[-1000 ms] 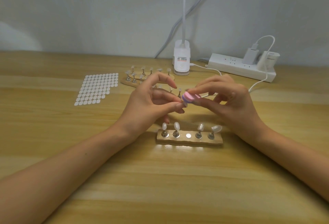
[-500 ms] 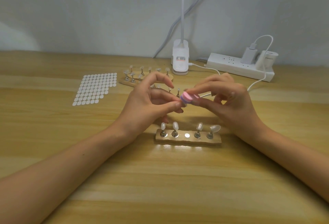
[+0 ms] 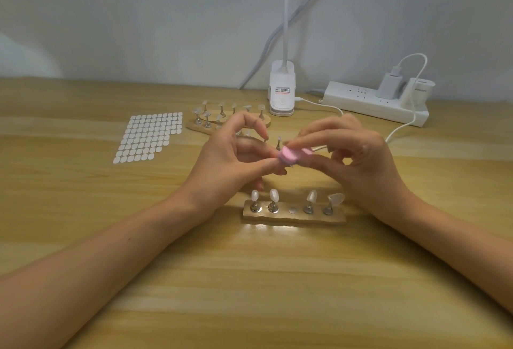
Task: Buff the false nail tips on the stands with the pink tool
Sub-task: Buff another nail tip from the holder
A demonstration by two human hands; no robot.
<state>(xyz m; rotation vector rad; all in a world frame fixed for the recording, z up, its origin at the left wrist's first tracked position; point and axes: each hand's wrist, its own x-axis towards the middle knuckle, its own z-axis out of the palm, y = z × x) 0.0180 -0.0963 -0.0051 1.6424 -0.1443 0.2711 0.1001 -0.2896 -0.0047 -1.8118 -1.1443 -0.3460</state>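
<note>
My right hand (image 3: 358,162) pinches the pink buffing tool (image 3: 291,155) between thumb and fingers, above the table's middle. My left hand (image 3: 233,165) pinches something small at the tool's left end; the piece itself is hidden by my fingertips. Just below both hands lies the near wooden stand (image 3: 294,216) with several metal pegs bearing false nail tips (image 3: 273,195); its middle spot shows only a bare metal disc (image 3: 292,210). A second wooden stand (image 3: 200,126) with more nail tips lies behind my left hand, partly hidden.
A sheet of white adhesive dots (image 3: 150,136) lies at the left. A white lamp base (image 3: 281,93) stands at the back, and a white power strip (image 3: 374,104) with plugs and a cable sits at the back right, against the wall.
Both hands stay together at the same spot; the pink tool shifts only slightly against what my left fingers hold.
</note>
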